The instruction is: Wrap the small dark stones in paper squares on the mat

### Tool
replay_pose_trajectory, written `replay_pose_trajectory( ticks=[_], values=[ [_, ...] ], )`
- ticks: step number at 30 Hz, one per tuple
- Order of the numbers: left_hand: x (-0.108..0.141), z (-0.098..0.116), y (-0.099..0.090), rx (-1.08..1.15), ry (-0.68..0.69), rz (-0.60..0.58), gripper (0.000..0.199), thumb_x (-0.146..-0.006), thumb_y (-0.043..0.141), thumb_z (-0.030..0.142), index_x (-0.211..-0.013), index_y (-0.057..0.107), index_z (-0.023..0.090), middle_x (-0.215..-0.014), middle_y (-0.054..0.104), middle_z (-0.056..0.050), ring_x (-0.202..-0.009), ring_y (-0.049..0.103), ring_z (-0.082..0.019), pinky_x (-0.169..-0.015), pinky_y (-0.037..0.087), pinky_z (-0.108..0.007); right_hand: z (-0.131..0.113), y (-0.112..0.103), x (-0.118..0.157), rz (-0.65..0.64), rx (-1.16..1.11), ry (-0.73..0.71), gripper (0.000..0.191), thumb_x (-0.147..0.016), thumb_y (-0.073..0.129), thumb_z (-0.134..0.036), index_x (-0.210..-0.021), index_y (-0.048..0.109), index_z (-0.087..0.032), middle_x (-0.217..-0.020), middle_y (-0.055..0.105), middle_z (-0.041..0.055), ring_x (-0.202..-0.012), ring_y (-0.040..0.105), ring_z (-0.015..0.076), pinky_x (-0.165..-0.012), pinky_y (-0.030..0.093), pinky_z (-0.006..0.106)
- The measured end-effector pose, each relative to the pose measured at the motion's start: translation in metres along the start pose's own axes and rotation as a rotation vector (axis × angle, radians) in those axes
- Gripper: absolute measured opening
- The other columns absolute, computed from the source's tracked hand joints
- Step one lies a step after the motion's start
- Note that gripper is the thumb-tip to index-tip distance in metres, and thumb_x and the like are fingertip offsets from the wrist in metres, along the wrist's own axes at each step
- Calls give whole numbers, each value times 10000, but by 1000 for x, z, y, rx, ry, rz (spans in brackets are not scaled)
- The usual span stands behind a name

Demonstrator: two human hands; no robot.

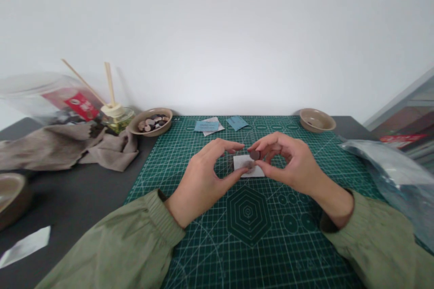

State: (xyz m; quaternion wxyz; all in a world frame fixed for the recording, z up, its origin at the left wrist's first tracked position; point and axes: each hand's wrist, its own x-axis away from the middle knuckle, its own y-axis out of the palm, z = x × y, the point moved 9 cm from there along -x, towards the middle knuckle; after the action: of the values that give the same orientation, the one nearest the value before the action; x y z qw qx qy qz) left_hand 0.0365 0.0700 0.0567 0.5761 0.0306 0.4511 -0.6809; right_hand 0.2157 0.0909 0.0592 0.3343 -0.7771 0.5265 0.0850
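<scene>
Over the green cutting mat (pixel 203 244), my right hand (pixel 288 160) pinches a small dark round disc (pixel 255 155) between its thumb and fingers. My left hand (pixel 210 176) is just left of it, thumb and fingers apart in a curve, with nothing visibly held. Its thumb tip reaches close to the right thumb. Beneath the fingertips, a small white paper (pixel 241 161) lies on the mat, with a greyish patch partly covered by the thumbs.
At the back left, a bowl (pixel 133 126) holds several discs. Another bowl (pixel 317 122) stands back right. Blue and white packets (pixel 206 126) lie near the wall. A grey cloth (pixel 50 146), reed diffuser (pixel 117 117) and white paper (pixel 27 246) are left; a plastic bag (pixel 400 176) is right.
</scene>
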Motion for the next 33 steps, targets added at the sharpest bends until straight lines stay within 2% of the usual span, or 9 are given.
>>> replay_pose_trajectory(
  ticks=[4, 8, 11, 14, 19, 22, 26, 28, 33],
  values=[
    [4, -12, 23, -137, 15, -201, 403, -957, 800, 271, -1343, 687, 246, -1337, 723, -88, -1268, 650, -297, -1111, 536, -527, 10, -16, -5, -87, 412, -24, 225, -866, 765, -114, -1050, 677, -209, -968, 769, 37, -807, 729, 174, -768, 603, 322],
    [8, -21, 32, -240, 26, -275, 354, -984, 763, 307, -1327, 716, 233, -1348, 721, -94, -1288, 620, -319, -1144, 511, -565, 35, -17, -4, -255, 604, 36, 189, -866, 744, -106, -1029, 712, -196, -880, 699, 11, -736, 657, 154, -699, 529, 304],
    [9, -25, 32, -265, 30, -265, 326, -1036, 694, 331, -1340, 724, 219, -1338, 724, -96, -1278, 620, -305, -1148, 514, -548, 45, -13, -1, -323, 623, 49, 151, -911, 745, -155, -1053, 776, -197, -907, 684, 22, -728, 628, 146, -703, 506, 305],
    [9, -27, 31, -248, 32, -259, 283, -1057, 657, 303, -1314, 745, 224, -1321, 727, -95, -1258, 632, -290, -1131, 530, -520, 47, -14, -2, -312, 623, 60, 113, -954, 752, -218, -1057, 798, -199, -910, 693, 28, -709, 617, 142, -691, 486, 306],
    [7, -32, 26, -224, -20, -237, 220, -1000, 731, 253, -1215, 778, 240, -1208, 764, -80, -1175, 667, -303, -1052, 563, -526, 49, -18, -3, -288, 630, 90, 54, -961, 784, -253, -979, 791, -203, -887, 692, 13, -679, 608, 131, -679, 467, 304],
    [6, -37, 25, -187, -87, -226, 268, -963, 780, 242, -1230, 775, 255, -1150, 785, -60, -1129, 689, -298, -1018, 578, -522, 51, -18, -3, -284, 632, 96, 55, -959, 787, -252, -975, 782, -200, -888, 681, 11, -678, 599, 128, -672, 458, 298],
    [4, -40, 23, -223, -85, -170, 290, -990, 750, 292, -1275, 775, 242, -1277, 747, -97, -1217, 673, -312, -1089, 553, -555, 50, -17, -3, -282, 638, 89, 50, -961, 778, -242, -974, 775, -194, -881, 674, 13, -679, 586, 130, -668, 443, 297],
    [4, -40, 24, -258, -53, -168, 239, -1014, 717, 314, -1224, 794, 228, -1314, 731, -111, -1250, 663, -318, -1120, 533, -570, 48, -17, -4, -278, 639, 81, 51, -964, 775, -244, -973, 776, -194, -876, 673, 15, -687, 584, 135, -672, 439, 299],
    [3, -42, 23, -203, -54, -169, 78, -972, 770, 293, -1001, 810, 233, -1174, 772, -82, -1140, 705, -291, -1019, 580, -510, 42, -19, -4, -239, 632, 63, 56, -952, 791, -248, -953, 782, -193, -837, 664, 11, -671, 564, 137, -668, 422, 303]
  ],
)
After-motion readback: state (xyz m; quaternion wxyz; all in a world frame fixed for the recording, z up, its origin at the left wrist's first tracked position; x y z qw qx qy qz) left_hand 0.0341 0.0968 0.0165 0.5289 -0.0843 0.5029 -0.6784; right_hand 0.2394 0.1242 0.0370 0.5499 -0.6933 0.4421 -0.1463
